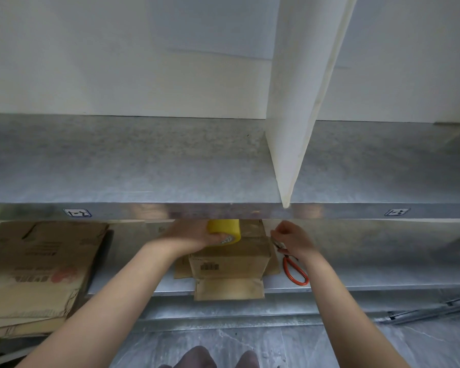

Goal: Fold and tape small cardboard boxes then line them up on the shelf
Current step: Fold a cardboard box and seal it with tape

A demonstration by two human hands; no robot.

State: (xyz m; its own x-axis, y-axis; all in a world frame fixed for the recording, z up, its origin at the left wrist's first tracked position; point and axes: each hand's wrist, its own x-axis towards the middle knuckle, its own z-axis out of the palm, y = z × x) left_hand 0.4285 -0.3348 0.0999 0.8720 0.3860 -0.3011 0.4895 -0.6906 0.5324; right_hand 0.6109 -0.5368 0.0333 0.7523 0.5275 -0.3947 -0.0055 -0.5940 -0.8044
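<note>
A barcode label (209, 266) sits on the small box (229, 264), digits too small to read. Red print on the flattened cardboard (35, 272) and two shelf-edge stickers (77, 213) are illegible.

both bare forearms reach forward and up from the bottom corners, converging under the edge above. left hand (194, 236) sits palm down, wrist slightly bent, fingers curled tight around a yellow roll of tape (225, 231). right hand (292, 240) is a little to the right, fingers pinched closed on scissors (294, 266), wrist straight. hands are near each other, not touching. both feet show at bottom centre.
</note>
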